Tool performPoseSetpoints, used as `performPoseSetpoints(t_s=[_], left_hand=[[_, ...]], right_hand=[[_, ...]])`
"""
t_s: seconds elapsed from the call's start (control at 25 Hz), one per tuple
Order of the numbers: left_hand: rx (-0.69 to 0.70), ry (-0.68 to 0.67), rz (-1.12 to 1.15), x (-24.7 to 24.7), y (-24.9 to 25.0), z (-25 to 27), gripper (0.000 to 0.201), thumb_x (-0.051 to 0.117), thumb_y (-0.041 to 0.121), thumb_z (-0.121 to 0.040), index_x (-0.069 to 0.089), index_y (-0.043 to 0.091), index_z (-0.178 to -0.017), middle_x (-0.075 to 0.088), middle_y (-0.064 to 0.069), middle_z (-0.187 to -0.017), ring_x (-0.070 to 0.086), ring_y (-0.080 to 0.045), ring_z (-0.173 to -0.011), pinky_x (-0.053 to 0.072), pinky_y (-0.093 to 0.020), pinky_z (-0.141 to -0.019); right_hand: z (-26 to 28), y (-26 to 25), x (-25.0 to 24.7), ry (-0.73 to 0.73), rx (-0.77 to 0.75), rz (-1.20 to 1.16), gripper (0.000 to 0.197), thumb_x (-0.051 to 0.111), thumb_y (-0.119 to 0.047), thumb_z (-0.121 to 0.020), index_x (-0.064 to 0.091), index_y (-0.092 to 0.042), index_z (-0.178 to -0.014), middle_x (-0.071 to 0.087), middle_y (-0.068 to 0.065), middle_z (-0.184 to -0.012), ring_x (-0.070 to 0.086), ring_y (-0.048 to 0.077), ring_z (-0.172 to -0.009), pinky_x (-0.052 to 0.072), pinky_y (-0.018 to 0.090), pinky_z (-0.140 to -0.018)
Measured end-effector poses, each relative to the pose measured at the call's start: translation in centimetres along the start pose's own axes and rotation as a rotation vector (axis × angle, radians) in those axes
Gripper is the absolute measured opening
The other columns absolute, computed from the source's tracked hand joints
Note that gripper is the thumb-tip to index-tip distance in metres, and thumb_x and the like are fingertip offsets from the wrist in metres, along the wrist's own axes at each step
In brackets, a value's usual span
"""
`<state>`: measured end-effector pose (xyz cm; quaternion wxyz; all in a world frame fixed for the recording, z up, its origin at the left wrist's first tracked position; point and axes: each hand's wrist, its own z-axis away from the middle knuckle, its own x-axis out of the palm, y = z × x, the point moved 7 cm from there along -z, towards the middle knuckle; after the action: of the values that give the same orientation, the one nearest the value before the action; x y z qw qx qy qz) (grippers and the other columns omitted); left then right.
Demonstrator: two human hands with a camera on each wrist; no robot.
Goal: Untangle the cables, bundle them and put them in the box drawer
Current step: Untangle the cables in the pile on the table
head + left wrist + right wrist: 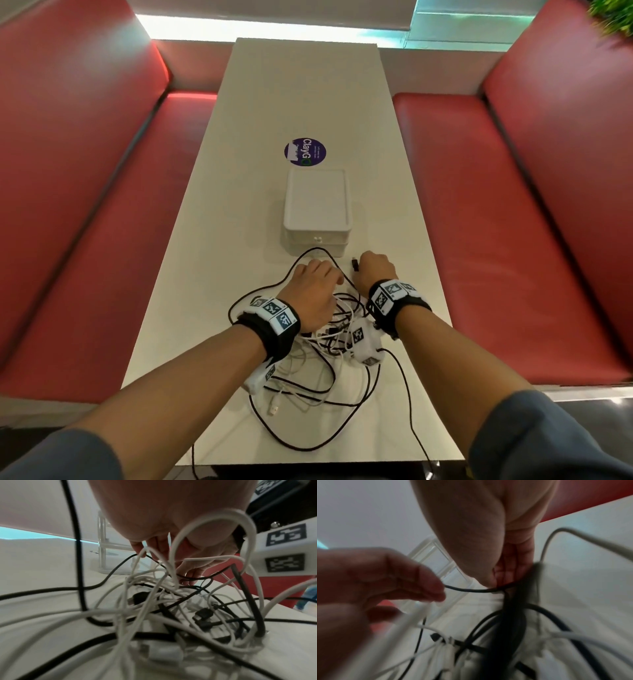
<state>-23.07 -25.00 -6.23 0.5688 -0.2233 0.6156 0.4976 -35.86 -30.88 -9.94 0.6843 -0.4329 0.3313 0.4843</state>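
Note:
A tangle of black and white cables lies on the white table in front of me. Behind it stands the white box drawer, its drawers closed. My left hand is over the far edge of the tangle and pinches a thin black cable between its fingertips. That cable runs across to my right hand, whose curled fingers hold it too. A black plug sticks up beside the right hand. White loops arch up around the left palm.
Red bench seats flank the table on both sides. A round purple sticker lies behind the box. Black cable loops reach the near table edge, and one strand hangs over it. A white plug lies near the front.

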Motion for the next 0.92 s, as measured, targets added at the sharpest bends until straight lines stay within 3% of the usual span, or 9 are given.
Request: performPoseSetpoints(t_s=[0.08,0.2,0.28,0.36,0.48,0.6,0.68,0.8,0.92], left_hand=[[-0.055,0.038,0.173,-0.4,0.5,-0.8,0.051,0.050,0.009,-0.087,0.044,0.017,-0.136,0.047,-0.001,-0.138,0.042,-0.023,-0.127,0.033,-0.038,-0.108],[-0.220,0.052,0.418,0.2,0.1,-1.5,0.050,0.048,0.027,-0.092,0.037,0.021,-0.141,0.053,-0.001,-0.139,0.048,-0.027,-0.125,0.037,-0.043,-0.107],[-0.222,-0.025,0.249,1.0,-0.1,-1.7,0.050,0.048,0.047,-0.093,0.045,0.025,-0.137,0.059,0.001,-0.130,0.047,-0.026,-0.123,0.034,-0.044,-0.100],[-0.209,-0.056,0.054,0.9,-0.3,-1.5,0.040,0.043,0.057,-0.094,0.063,0.029,-0.115,0.062,0.002,-0.112,0.046,-0.026,-0.116,0.030,-0.043,-0.090],[-0.209,-0.002,-0.014,-0.8,-0.5,-1.5,0.030,0.041,0.049,-0.098,0.062,0.031,-0.087,0.058,0.003,-0.090,0.049,-0.027,-0.107,0.031,-0.045,-0.089],[-0.085,0.017,-0.072,-1.6,-1.3,-1.4,0.028,0.045,0.046,-0.098,0.065,0.026,-0.097,0.060,0.002,-0.100,0.051,-0.024,-0.108,0.035,-0.044,-0.091],[0.012,0.072,0.082,-1.8,-2.6,-0.5,0.025,0.053,0.043,-0.097,0.062,0.020,-0.092,0.060,0.001,-0.099,0.054,-0.022,-0.099,0.043,-0.042,-0.087],[0.019,0.163,0.386,-2.5,-4.5,1.2,0.023,0.062,0.037,-0.093,0.056,0.016,-0.089,0.059,-0.001,-0.094,0.057,-0.021,-0.084,0.052,-0.042,-0.077],[-0.011,0.172,0.472,-4.0,-4.3,1.7,0.009,0.053,0.014,-0.096,0.059,0.014,-0.102,0.064,-0.004,-0.110,0.062,-0.023,-0.097,0.053,-0.045,-0.087]], right_hand=[[-0.3,0.3,-0.4,-0.029,0.039,-0.122,0.019,0.055,-0.022,-0.094,0.060,-0.004,-0.100,0.066,0.018,-0.103,0.064,0.036,-0.089,0.043,0.030,-0.064],[0.0,0.3,-1.7,-0.029,0.037,-0.513,0.015,0.056,-0.027,-0.091,0.053,-0.012,-0.094,0.063,0.009,-0.090,0.064,0.028,-0.082,0.053,0.036,-0.066],[0.8,-0.3,-2.8,-0.052,0.003,-0.882,0.015,0.055,-0.024,-0.097,0.048,-0.011,-0.097,0.060,0.011,-0.091,0.066,0.027,-0.080,0.059,0.052,-0.081],[2.1,-1.4,-4.7,-0.066,-0.057,-1.120,0.010,0.048,-0.017,-0.103,0.047,-0.007,-0.107,0.058,0.010,-0.088,0.064,0.023,-0.074,0.060,0.050,-0.084],[4.2,-3.0,-6.9,-0.135,-0.120,-1.303,0.014,0.043,-0.015,-0.104,0.054,-0.008,-0.109,0.047,-0.001,-0.068,0.050,0.014,-0.060,0.058,0.045,-0.081],[5.0,-2.5,-9.6,-0.052,-0.089,-1.476,0.016,0.045,-0.020,-0.103,0.059,-0.011,-0.104,0.037,-0.006,-0.061,0.036,0.011,-0.051,0.048,0.034,-0.064],[5.4,-1.8,-11.3,0.009,-0.077,-1.586,0.019,0.045,-0.027,-0.103,0.056,-0.013,-0.095,0.034,-0.006,-0.060,0.030,0.011,-0.049,0.039,0.028,-0.053],[5.6,-0.8,-11.2,0.026,-0.055,-1.501,0.023,0.042,-0.030,-0.104,0.050,-0.017,-0.086,0.033,-0.007,-0.060,0.028,0.011,-0.050,0.035,0.026,-0.051],[5.8,-0.5,-9.4,0.023,-0.030,-1.373,0.023,0.041,-0.028,-0.104,0.046,-0.019,-0.083,0.038,-0.005,-0.065,0.030,0.010,-0.051,0.032,0.026,-0.050]])
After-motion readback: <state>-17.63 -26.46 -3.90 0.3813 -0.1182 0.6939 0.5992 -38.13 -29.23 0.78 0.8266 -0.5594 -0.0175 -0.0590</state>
